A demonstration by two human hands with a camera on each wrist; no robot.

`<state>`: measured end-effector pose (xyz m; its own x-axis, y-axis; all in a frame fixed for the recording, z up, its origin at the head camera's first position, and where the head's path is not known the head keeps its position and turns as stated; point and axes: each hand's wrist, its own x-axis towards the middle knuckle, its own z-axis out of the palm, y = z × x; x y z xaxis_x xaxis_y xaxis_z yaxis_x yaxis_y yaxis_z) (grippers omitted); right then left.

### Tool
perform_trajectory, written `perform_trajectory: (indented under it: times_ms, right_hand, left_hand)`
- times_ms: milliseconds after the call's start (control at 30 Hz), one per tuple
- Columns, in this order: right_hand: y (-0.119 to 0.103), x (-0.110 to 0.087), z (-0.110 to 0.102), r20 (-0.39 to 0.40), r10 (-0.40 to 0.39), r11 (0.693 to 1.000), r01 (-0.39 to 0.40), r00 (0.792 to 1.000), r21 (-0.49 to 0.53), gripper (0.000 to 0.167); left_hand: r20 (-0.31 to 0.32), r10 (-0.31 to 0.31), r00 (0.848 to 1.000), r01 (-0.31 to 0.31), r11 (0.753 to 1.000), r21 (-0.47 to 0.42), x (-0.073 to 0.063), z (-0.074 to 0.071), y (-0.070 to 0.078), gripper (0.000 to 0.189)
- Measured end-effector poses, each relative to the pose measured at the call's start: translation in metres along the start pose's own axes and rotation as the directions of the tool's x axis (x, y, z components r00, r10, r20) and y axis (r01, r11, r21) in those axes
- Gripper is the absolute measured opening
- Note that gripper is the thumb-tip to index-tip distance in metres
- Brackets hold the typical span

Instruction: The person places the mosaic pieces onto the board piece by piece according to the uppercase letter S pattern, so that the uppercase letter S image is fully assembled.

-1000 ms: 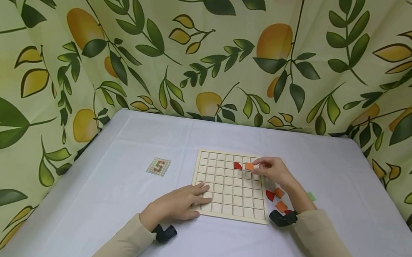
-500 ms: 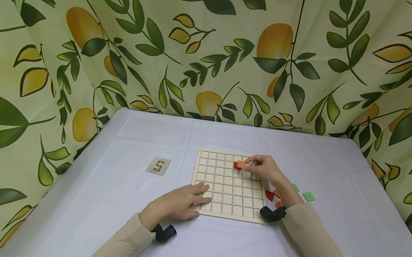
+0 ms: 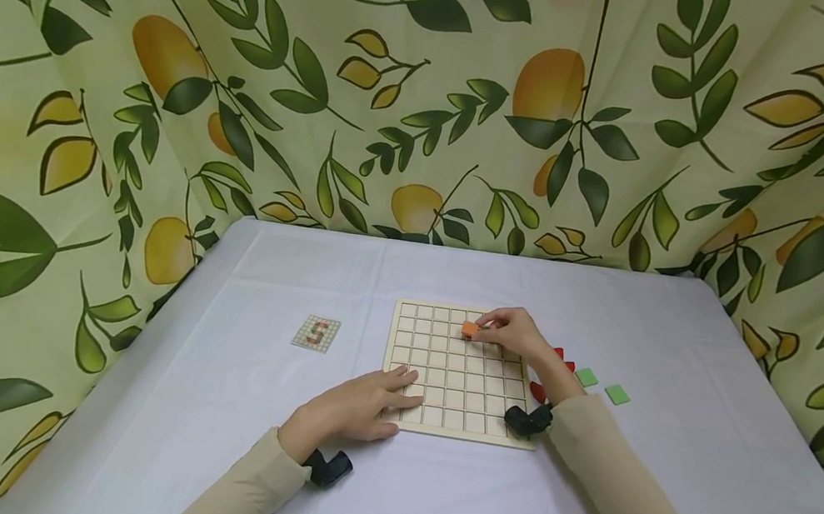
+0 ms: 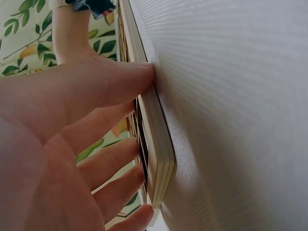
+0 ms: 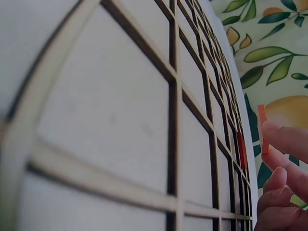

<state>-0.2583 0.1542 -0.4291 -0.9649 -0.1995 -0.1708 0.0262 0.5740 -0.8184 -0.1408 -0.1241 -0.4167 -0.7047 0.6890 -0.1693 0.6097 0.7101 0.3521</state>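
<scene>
My right hand (image 3: 513,332) pinches a square orange tile (image 3: 470,329) between thumb and fingertips, above the far part of a wooden grid board (image 3: 431,429). In the right wrist view the orange tile (image 5: 263,129) is seen edge-on, raised off the board, near a red piece (image 5: 242,149) lying in a cell. From the head, the orange tile covers most of that red piece. My left hand (image 3: 366,403) rests with spread fingers on the board's near left part. The left wrist view has its thumb (image 4: 120,82) along the board's front edge (image 4: 161,144).
Two green square tiles (image 3: 617,393) lie right of the board, with red pieces (image 3: 538,392) partly behind my right forearm. Left of the board is a small gridded card (image 3: 317,332) bearing an S-like figure. A leaf-patterned curtain (image 3: 426,124) hangs behind the white table (image 3: 268,267).
My right hand has carried the orange tile leftward across the board until it overlaps the red piece. More of the green tiles and red pieces shows beside the forearm. The left hand stays put.
</scene>
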Motion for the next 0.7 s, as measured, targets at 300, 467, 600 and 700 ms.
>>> perform_trajectory:
  times_ms: [300,467,600,700]
  right_hand:
    - [-0.005,0.007,0.008,-0.016,0.036,0.999,-0.037,0.999,-0.032,0.029]
    - [-0.006,0.010,0.011,-0.004,0.054,0.998,-0.054,0.999,-0.037,0.029]
    - [-0.008,0.012,0.013,-0.016,0.074,0.997,-0.074,0.997,-0.034,0.028]
    - [-0.010,0.012,0.013,-0.022,0.067,0.997,-0.068,0.998,-0.036,0.028]
  left_hand:
    - [-0.006,0.006,1.000,-0.006,1.000,0.018,-0.001,0.000,0.000,0.049]
    - [-0.002,0.005,1.000,-0.005,1.000,0.013,-0.001,-0.001,0.001,0.049]
    - [-0.002,0.002,1.000,-0.002,1.000,0.011,-0.001,-0.001,0.001,0.048]
    - [-0.001,-0.005,1.000,0.005,1.000,0.014,-0.001,0.000,0.000,0.049]
